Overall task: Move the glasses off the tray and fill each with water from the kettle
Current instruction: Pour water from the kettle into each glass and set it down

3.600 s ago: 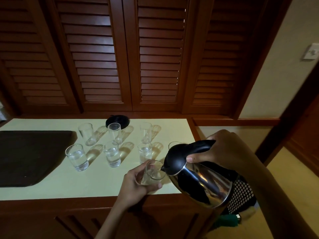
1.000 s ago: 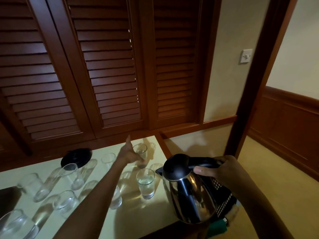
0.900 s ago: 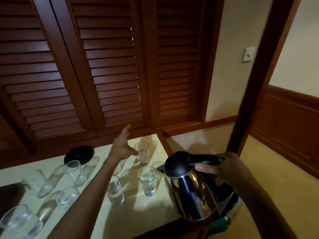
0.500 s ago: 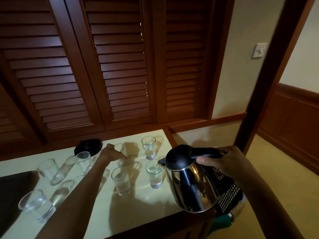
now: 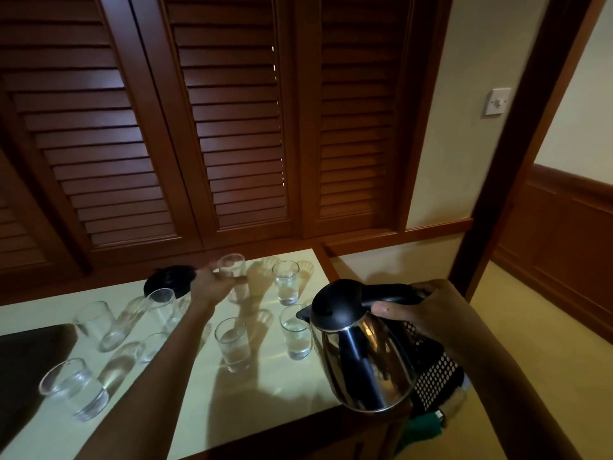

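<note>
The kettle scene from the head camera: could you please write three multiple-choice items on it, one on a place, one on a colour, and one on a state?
1. Where is the black round base?
A. At the counter's far edge, beside the left hand
B. On the dark tray
C. Under the kettle

2. What colour is the kettle's lid?
A. Red
B. Black
C. White

3. What is the left hand doing?
A. Resting flat on the counter
B. Holding a spoon
C. Gripping a glass

Answers: 1 A, it lies near the shutters. 2 B, black lid over the shiny steel body. 3 C, fingers wrap the glass while the right hand holds the kettle's handle.
</note>
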Available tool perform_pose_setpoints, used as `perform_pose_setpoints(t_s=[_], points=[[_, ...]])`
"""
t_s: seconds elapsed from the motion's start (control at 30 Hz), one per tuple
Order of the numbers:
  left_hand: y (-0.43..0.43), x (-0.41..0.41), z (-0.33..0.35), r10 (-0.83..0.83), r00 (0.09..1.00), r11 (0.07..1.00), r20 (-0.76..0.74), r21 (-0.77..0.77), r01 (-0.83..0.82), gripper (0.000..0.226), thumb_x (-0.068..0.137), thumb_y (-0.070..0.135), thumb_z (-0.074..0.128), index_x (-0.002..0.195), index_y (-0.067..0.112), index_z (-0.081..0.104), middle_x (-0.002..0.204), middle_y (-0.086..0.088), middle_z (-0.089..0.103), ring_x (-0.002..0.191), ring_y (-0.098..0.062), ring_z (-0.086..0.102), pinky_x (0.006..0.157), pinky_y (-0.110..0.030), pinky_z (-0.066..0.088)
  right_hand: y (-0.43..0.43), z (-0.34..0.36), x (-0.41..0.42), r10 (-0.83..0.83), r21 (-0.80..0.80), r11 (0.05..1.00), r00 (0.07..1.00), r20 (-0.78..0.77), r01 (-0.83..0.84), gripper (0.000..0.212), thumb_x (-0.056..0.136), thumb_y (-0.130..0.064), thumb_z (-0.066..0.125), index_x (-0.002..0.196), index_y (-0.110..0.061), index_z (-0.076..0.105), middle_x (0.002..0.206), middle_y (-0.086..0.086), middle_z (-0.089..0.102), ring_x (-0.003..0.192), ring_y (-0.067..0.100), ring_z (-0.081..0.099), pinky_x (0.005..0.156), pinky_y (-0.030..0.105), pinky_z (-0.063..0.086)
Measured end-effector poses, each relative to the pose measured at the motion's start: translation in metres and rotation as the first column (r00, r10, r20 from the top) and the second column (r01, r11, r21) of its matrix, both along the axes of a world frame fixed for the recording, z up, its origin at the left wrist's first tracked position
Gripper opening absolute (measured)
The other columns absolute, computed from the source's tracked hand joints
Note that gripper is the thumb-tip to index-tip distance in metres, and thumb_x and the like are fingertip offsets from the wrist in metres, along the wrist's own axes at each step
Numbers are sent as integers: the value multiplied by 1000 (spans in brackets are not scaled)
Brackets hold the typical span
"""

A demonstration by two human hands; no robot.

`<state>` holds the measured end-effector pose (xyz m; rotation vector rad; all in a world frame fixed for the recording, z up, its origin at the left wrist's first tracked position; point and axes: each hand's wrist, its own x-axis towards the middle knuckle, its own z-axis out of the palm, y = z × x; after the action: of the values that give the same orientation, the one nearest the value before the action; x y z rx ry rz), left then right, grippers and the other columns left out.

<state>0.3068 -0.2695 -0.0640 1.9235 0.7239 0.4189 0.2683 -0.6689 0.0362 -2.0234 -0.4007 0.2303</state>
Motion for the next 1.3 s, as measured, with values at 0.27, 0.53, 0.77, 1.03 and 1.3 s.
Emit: perform_pose_setpoints(t_s=[0.27, 0.53, 0.77, 1.03, 1.3], points=[[-35, -76, 63, -188, 928, 981, 321, 7, 196, 51, 65, 21, 96, 111, 32, 75, 106, 5, 79, 99, -14, 73, 91, -35, 56, 4, 5, -6, 21, 8, 1000, 1000, -19, -21, 57, 54, -58, 80, 95, -18, 80, 84, -3, 82, 75, 10, 78, 70, 27, 58], [-64, -147, 20, -179, 938, 978, 297, -52, 203, 61, 58, 30, 99, 112, 38, 72, 108, 12, 79, 105, -11, 73, 88, -32, 58, 13, 4, -17, 89, 38, 995, 996, 4, -90, 55, 54, -55, 80, 91, -15, 79, 83, 3, 82, 74, 16, 79, 70, 29, 56], [-79, -183, -29, -181, 961, 980, 210, -39, 193, 62, 64, 18, 98, 117, 36, 72, 114, 12, 76, 105, -6, 72, 96, -34, 58, 22, 8, -32, 135, 51, 990, 990, -34, -134, 50, 48, -53, 80, 86, -19, 79, 73, 2, 80, 62, 9, 76, 67, 30, 58], [-95, -200, -51, -230, 961, 973, 154, 10, 231, 59, 65, 12, 95, 114, 37, 72, 105, 19, 76, 103, 1, 69, 85, -9, 47, 39, 11, -43, 174, -75, 982, 985, -13, -175, 69, 35, -75, 78, 85, -27, 81, 80, -1, 82, 74, 17, 80, 83, 48, 64], [-97, -201, -53, -252, 958, 968, 136, 21, 251, 64, 58, 29, 93, 118, 34, 72, 116, 15, 76, 112, -4, 69, 99, -27, 52, 58, 14, -49, 234, -329, 928, 961, 147, -176, 70, 35, -84, 61, 72, -27, 75, 64, -8, 78, 55, 5, 74, 65, 32, 66]])
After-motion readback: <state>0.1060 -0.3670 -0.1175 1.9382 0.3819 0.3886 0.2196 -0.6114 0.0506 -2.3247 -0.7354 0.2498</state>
